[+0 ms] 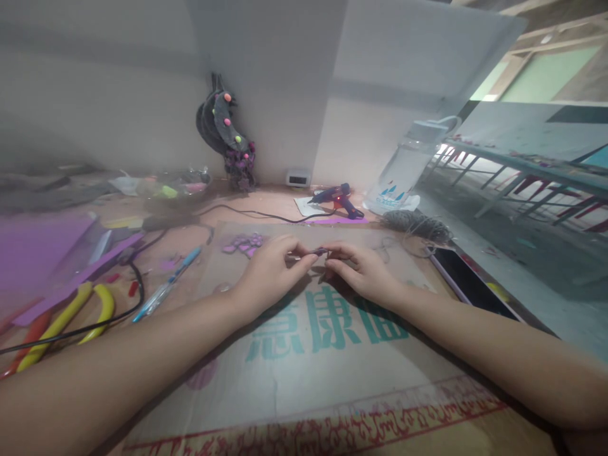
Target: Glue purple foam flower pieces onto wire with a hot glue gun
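Observation:
My left hand (280,263) and my right hand (358,266) meet over the middle of the work surface, both closed in a pinch. Between their fingertips is a small dark purple piece (319,251), too small and blurred to name its kind. Just behind my left hand lie several small purple cut-out shapes (244,244) with grey edges. Under both hands is a pale printed sheet (285,392) with large green characters and a red patterned border.
A glue gun (338,199) with a lit red light rests at the back, near a clear bottle (403,168). Grey yarn (418,225) and a phone (475,285) lie right. Left are pens (166,285), yellow-handled pliers (61,323), a black cable (137,272) and purple sheets (38,253). A grey crescent decoration (228,130) leans behind.

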### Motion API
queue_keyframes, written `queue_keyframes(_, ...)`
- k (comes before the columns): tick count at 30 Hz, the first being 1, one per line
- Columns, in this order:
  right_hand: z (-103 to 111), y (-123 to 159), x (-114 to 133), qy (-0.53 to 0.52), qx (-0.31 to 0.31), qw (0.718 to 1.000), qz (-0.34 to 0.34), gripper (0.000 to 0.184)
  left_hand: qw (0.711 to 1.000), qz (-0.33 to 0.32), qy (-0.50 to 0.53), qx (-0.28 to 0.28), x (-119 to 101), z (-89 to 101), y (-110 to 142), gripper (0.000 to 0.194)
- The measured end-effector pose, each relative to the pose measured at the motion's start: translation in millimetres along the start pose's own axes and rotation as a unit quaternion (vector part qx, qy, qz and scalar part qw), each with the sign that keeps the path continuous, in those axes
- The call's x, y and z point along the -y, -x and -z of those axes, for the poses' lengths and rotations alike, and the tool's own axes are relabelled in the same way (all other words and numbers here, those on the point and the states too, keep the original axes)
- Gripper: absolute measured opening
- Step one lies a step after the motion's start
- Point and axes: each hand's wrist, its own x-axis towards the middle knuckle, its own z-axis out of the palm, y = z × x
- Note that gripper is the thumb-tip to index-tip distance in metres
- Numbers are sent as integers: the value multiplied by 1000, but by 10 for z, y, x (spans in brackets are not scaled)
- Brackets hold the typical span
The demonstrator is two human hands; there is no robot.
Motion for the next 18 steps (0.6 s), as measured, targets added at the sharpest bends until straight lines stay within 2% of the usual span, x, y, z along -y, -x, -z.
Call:
queue_keyframes(5, 16, 15, 21, 5, -19, 1000, -5, 19, 1000, 10, -11, -8, -6, 3, -11, 18)
queue_keyframes(10, 29, -6, 23, 10, 14, 1000, -15, 24, 1000, -19, -11, -4, -1, 0, -2, 17)
queue_keyframes(13, 23, -27, 32, 60, 20, 998, 9, 19, 999, -33, -1, 20, -4, -5, 3, 17)
queue_keyframes(18, 34, -23, 47, 138, 14, 987, 75, 22, 1000, 2, 15, -9, 8, -15, -11, 16)
